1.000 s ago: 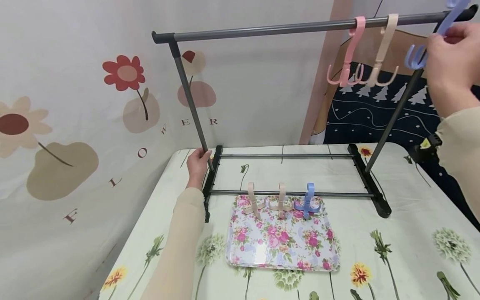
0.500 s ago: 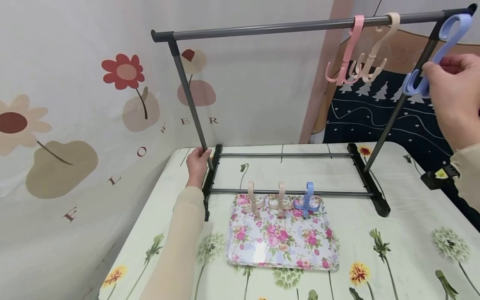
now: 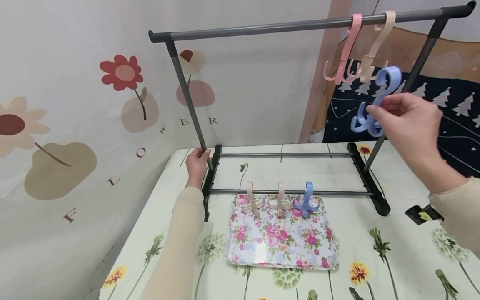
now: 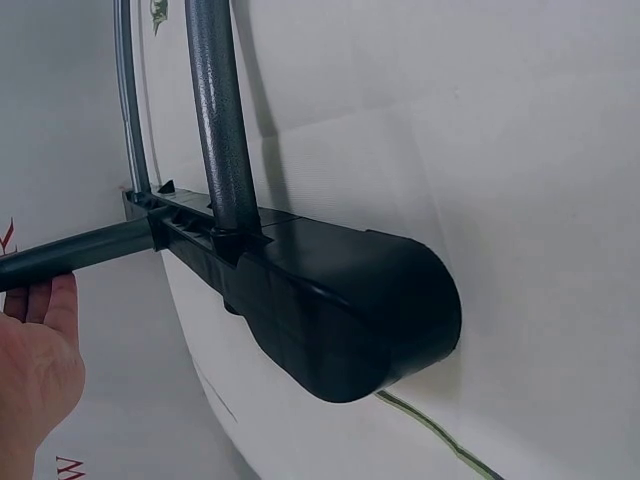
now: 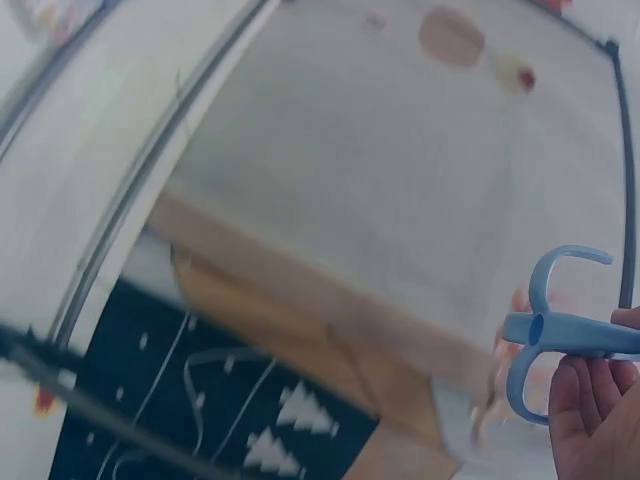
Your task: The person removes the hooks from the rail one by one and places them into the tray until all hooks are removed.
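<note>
My left hand (image 3: 197,166) grips the lower end of the left upright of a dark metal rack (image 3: 262,29); the left wrist view has its fingers under that tube. Off the bar, in front of the right upright, my right hand (image 3: 414,125) pinches a blue hook (image 3: 390,81) with prongs at its lower end. In the right wrist view that blue hook (image 5: 575,333) lies between thumb and fingers. A pink hook (image 3: 349,48) and a beige hook (image 3: 376,46) hang side by side from the top bar, near its right end.
A floral tray (image 3: 281,246) lies on the flower-print tablecloth (image 3: 168,250), in front of the rack. On its back edge rest two beige hooks (image 3: 280,200) and another blue hook (image 3: 307,200). The rack's black feet (image 3: 380,204) stand on the table.
My right hand has taken the blue hook from the right end of the top bar down and to the left. The hanging beige hook has swung and turned. My left hand stays put.
</note>
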Tool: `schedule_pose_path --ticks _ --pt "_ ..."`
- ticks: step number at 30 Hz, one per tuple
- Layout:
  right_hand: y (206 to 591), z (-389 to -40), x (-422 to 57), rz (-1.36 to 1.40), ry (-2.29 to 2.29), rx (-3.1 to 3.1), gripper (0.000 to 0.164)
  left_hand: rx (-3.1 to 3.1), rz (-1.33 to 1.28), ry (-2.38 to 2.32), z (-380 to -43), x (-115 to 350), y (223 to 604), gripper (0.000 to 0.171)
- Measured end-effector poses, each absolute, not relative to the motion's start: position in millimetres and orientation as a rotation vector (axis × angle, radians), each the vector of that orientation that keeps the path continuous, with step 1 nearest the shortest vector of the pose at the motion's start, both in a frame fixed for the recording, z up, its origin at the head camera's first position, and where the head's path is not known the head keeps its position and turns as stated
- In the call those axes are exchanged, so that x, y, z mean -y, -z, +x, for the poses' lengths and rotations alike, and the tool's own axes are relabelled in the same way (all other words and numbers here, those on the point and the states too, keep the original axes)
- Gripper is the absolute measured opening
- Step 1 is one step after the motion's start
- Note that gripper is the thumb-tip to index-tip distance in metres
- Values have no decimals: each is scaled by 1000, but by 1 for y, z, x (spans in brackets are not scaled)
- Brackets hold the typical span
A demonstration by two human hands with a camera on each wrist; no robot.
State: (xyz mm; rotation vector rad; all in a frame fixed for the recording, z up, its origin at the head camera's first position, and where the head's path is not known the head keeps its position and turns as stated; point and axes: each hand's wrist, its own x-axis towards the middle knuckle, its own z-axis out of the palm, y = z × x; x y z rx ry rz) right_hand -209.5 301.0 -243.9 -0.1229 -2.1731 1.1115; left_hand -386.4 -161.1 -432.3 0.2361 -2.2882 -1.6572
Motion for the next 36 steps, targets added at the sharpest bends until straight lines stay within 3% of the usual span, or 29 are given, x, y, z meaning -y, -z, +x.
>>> schedule_pose_path --ticks 5,20,28,36 --pt "255 -199 -272 38 -1089 2226 30 2294 231 1652 -385 161 430 29" --pt "289 -187 -212 132 -1118 2378 30 2294 242 1659 -385 161 432 26" --pt "307 -183 -186 332 -1417 2395 17 2299 243 1641 -387 160 432 28" --pt "326 -174 -158 359 -1787 2461 13 2298 242 1636 -387 160 433 27"
